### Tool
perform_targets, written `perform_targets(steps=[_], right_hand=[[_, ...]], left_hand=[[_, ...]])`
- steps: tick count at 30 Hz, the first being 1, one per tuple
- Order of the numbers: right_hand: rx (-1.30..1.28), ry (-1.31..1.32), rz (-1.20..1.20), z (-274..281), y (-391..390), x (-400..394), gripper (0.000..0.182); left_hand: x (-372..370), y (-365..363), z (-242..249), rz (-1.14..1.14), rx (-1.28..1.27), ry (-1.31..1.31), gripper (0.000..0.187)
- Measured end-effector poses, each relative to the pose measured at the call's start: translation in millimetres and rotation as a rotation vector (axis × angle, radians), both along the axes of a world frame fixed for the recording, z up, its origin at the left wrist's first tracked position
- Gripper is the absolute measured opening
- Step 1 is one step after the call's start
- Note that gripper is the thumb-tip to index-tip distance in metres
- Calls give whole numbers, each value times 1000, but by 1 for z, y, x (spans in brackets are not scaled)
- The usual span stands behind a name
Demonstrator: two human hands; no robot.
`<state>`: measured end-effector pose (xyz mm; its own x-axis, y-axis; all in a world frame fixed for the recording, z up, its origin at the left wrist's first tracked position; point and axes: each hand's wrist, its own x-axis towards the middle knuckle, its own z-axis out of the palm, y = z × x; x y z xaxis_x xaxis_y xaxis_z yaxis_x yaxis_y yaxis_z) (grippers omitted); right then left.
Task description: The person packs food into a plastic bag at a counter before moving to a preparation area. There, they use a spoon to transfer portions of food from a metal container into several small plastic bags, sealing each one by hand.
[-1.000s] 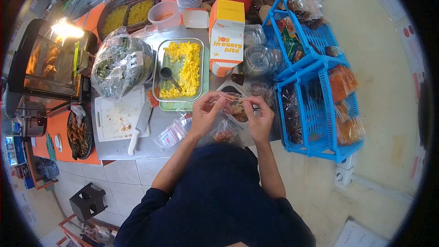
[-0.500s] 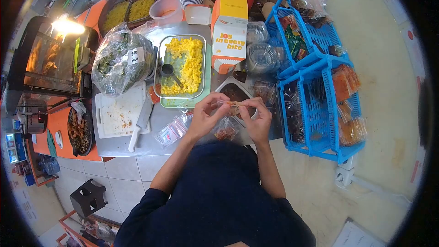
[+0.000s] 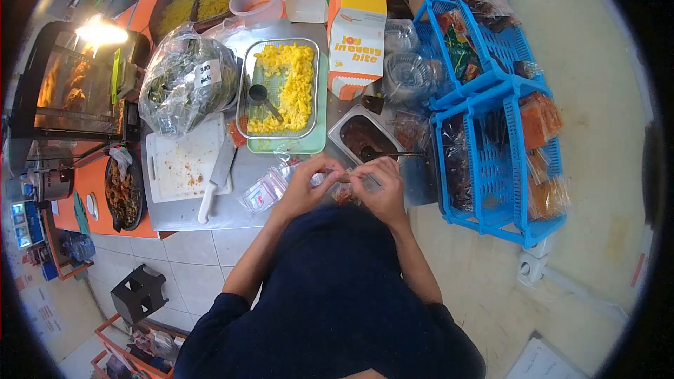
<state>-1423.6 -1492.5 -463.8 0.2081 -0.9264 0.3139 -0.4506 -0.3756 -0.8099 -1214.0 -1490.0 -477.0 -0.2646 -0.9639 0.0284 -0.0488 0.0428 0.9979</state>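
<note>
My left hand (image 3: 307,186) and my right hand (image 3: 380,188) meet at the table's front edge, fingers pinched on a small clear plastic bag (image 3: 347,177) between them. A small bag with reddish contents (image 3: 344,195) lies just below, partly hidden by my hands. Left of my left hand are flat printed plastic bags (image 3: 265,191). Beyond my right hand stands a metal container of dark sauce (image 3: 363,136) with a dark utensil in it. Behind my hands, a glass tray (image 3: 247,126) holds yellow scrambled pieces and a black scoop (image 3: 262,98).
A knife (image 3: 217,177) lies over a white cutting board (image 3: 175,168) on the left. Behind it sits a bag of greens (image 3: 184,88). A tall printed box (image 3: 357,42) stands at the back, with blue baskets (image 3: 484,161) of packets on the right.
My hands have moved slightly down and closer together, still pinching the small bag. The sauce container shows more fully, with its utensil now visible. The view has shifted a little.
</note>
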Motion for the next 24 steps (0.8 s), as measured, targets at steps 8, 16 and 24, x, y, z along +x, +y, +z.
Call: perform_targets(steps=[8,16,24], right_hand=[[73,216,67,-19,11,-2,26],[283,129,169,-14,37,-37,20],[463,96,121,-23,59,-45,17]], left_hand=[[3,32,-48,190,-51,-280,13],[-1,38,-82,40,150,-425,30],[54,32,-152,213,-336,-847,20]])
